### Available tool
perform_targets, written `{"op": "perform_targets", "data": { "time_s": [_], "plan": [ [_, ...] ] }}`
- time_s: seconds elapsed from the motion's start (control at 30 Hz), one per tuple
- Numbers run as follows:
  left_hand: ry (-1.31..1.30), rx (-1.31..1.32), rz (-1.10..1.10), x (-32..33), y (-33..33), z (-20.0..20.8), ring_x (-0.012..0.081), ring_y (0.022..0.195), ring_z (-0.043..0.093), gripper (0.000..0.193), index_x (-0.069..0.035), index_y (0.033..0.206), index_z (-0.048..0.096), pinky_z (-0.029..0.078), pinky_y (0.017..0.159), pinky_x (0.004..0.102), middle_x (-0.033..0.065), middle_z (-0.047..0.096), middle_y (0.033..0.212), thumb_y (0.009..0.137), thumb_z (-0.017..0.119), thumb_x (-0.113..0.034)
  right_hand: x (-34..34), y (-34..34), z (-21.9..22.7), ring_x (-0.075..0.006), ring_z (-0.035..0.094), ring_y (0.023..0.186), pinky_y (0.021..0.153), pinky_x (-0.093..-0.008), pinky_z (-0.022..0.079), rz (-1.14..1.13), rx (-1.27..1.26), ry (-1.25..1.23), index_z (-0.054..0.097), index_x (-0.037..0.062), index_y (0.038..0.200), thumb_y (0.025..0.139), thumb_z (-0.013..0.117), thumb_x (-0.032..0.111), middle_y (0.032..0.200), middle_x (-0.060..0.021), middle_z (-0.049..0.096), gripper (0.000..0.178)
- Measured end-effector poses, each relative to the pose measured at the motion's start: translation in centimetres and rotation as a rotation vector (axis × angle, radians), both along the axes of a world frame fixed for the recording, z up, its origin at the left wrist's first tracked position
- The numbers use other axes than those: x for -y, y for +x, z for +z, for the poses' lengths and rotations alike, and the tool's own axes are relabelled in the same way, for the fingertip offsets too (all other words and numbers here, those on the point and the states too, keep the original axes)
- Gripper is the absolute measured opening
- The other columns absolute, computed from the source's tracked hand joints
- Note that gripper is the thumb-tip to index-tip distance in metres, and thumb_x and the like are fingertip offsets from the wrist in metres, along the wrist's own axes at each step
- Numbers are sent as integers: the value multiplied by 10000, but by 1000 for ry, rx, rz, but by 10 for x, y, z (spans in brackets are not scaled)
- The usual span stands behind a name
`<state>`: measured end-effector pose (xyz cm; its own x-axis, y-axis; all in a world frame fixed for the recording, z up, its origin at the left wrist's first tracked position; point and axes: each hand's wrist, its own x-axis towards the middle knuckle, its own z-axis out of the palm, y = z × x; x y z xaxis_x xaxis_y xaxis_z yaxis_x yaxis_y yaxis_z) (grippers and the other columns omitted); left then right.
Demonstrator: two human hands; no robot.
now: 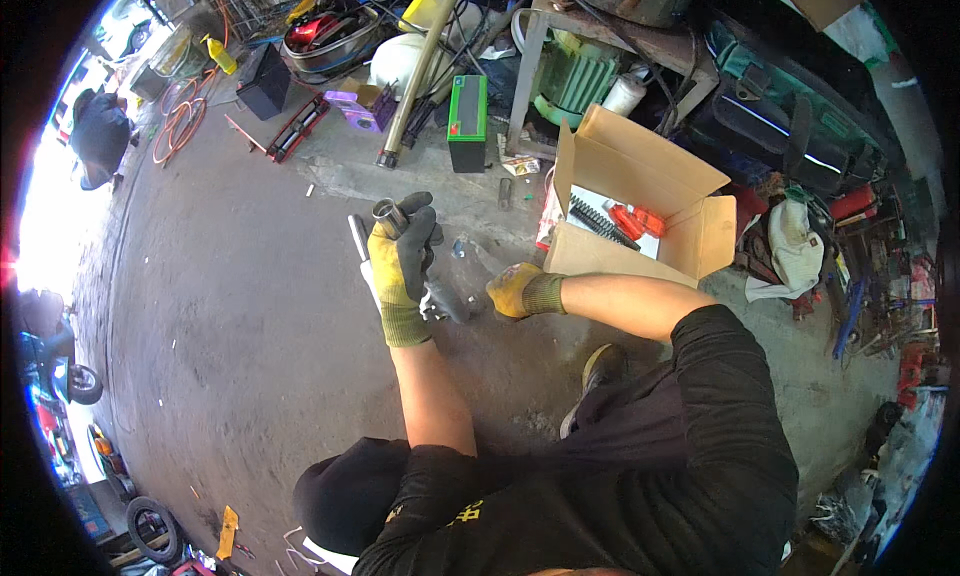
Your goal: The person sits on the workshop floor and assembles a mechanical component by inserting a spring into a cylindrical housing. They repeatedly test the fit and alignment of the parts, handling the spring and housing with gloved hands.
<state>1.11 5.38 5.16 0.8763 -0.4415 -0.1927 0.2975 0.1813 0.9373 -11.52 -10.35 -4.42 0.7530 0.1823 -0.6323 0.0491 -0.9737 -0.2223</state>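
Tube [387, 213] part-hidden in left hand [402, 260]

And here's the left hand [402, 256], gloved in yellow and grey, fingers wrapped round an open-ended metal tube [388, 214] over the middle of the floor [230, 306]! A pale rod [358, 234] shows just beside it. Over to the right hand [514, 290], curled near the cardboard box's near left corner; whatever it may grip is hidden. That cardboard box [645, 164] stands flaps up, black coil spring [603, 223] toward its left edge, red parts [637, 221] alongside. Toward the floor's far edge, a green-and-black block [468, 126] stands upright, a purple box [362, 106] near it, and orange hose [183, 123] coils toward the far left corner.
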Motion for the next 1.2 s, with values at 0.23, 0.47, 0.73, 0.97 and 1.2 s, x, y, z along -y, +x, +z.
{"op": "perform_targets", "data": {
  "time_s": [0.23, 0.47, 0.73, 0.97, 1.2],
  "plan": [
    [143, 79, 32, 3, 0, 2, 45, 627, 542, 302, -43, 1220, 754, 373, 557, 204, -9, 679, 791, 940, 774, -152, 81, -13, 158, -309, 774, 1044, 865, -395, 607, -232, -356, 795, 660, 4, 1323, 1020, 628, 427, 1200, -205, 765, 521],
    [46, 23, -42, 17, 0, -1, 50, 594, 522, 326, -1, 1258, 709, 350, 520, 202, -1, 626, 777, 961, 753, -130, 255, -58, 160, -225, 777, 888, 733, -357, 628, -848, -50, 833, 706, -22, 1218, 1007, 676, 321, 1055, -142, 780, 404],
    [114, 49, 124, 30, -40, 20, 100, 623, 567, 300, 28, 1232, 727, 422, 549, 238, 12, 642, 823, 942, 747, -47, 266, -69, 21, -286, 720, 796, 737, -433, 586, -622, -364, 99, 802, 76, 1125, 927, 709, 452, 978, -139, 782, 435],
    [119, 212, 142, 27, -48, 64, 110, 674, 607, 352, 64, 1289, 707, 447, 597, 246, 61, 715, 902, 985, 746, -110, 269, -23, -35, -383, 742, 1153, 980, -490, 578, -498, 156, -154, 793, 49, 1193, 938, 662, 385, 1235, -231, 762, 442],
    [9, 142, 186, 24, -47, 34, 115, 722, 647, 301, 35, 1213, 721, 465, 620, 247, 60, 705, 858, 1021, 752, -194, 246, 2, -77, -354, 742, 1190, 1024, -476, 571, -491, 151, -259, 795, 35, 1219, 881, 751, 369, 1261, -236, 761, 478]
  ]
}}
